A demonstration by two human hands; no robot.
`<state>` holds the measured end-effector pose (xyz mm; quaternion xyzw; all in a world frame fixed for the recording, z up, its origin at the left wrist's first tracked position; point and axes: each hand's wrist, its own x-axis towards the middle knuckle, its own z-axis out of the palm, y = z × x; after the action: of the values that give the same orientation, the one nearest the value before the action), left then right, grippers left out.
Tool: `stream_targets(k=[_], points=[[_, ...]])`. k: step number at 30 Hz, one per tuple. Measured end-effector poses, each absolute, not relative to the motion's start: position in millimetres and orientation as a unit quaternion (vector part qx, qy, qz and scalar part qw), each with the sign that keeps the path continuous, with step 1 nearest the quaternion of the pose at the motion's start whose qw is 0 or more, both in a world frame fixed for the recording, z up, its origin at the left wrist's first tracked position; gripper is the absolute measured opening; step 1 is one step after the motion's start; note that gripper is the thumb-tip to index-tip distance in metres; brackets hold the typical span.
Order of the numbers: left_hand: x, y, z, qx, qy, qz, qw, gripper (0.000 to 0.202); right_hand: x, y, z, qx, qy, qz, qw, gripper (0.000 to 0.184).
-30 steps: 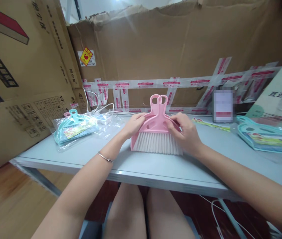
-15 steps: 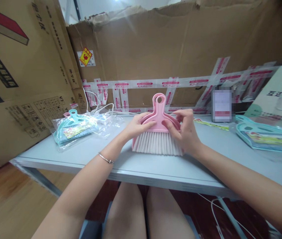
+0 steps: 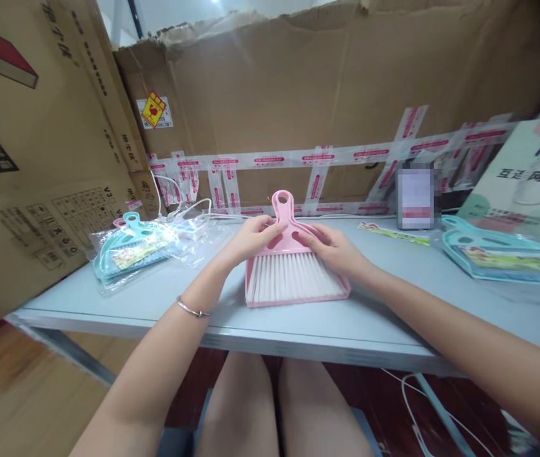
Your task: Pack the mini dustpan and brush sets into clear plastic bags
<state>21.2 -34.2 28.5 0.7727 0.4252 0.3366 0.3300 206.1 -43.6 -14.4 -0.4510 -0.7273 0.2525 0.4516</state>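
A pink hand brush (image 3: 293, 276) with white bristles lies nested in a pink dustpan (image 3: 298, 303), bristles toward me, on the pale table. Their handles overlap at the top, with the hanging holes lined up. My left hand (image 3: 255, 238) grips the left shoulder of the pair, thumb on the brush head. On the right shoulder, my right hand (image 3: 334, 247) holds in the same way, its thumb pressed by the brush's oval hole. Fingers behind the dustpan are mostly hidden.
At left, a bagged turquoise dustpan set (image 3: 131, 251) lies by white cables. A propped phone (image 3: 415, 197), a printed paper strip (image 3: 393, 233) and another turquoise dustpan set (image 3: 502, 254) are at right. Large cardboard boxes (image 3: 270, 82) stand behind.
The brush has settled into the dustpan, and the two handles now line up. The pair leans back flatter, showing the dustpan's front edge. My right hand's fingers have closed round the side.
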Motion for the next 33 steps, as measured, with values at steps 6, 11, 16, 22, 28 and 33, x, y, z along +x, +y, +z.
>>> stream_targets(k=[6, 11, 16, 22, 28, 33], points=[[25, -32, 22, 0.718, 0.438, 0.323, 0.434, 0.025, 205, -41, -20, -0.487, -0.725, 0.284, 0.396, 0.039], [27, -26, 14, 0.698, 0.449, 0.33, 0.45, 0.026, 204, -39, -24, -0.489, -0.717, 0.299, 0.397, 0.04], [27, -23, 11, 0.7, 0.453, 0.331, 0.442, 0.024, 203, -41, -24, -0.493, -0.718, 0.285, 0.401, 0.036], [28, -26, 13, 0.695, 0.445, 0.328, 0.46, 0.03, 203, -42, -24, -0.496, -0.731, 0.268, 0.385, 0.035], [26, -20, 7, 0.7, 0.442, 0.322, 0.46, 0.033, 204, -42, -24, -0.494, -0.735, 0.267, 0.38, 0.034], [24, -14, 1, 0.696, 0.428, 0.326, 0.476, 0.023, 202, -44, -24, -0.502, -0.728, 0.272, 0.379, 0.034]])
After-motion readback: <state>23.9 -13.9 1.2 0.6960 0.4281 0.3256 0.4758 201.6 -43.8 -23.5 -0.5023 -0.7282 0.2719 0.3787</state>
